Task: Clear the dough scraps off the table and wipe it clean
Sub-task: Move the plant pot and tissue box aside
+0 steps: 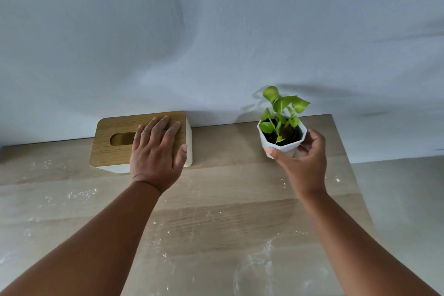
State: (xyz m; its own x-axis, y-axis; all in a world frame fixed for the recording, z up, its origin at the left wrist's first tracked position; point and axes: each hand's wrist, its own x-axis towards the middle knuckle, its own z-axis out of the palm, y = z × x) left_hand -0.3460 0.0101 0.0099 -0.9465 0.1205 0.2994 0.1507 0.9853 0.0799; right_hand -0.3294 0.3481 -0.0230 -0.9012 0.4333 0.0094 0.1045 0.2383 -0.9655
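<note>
White floury dough residue [81, 193] lies in smears and specks across the pale wood-grain table [216, 190], thickest toward the near edge, with a ring-shaped smear near the near right part. Left hand [156, 151] rests flat, fingers straight, on the oak-veneer lid of a white rectangular tissue box [115, 149] at the far edge against the grey-blue wall [216, 31]; grip released. Right hand [305, 163] curls thumb and fingers round a white faceted pot holding a small green-leaved plant [283, 132] near the far right corner; grip grasping the pot.
</note>
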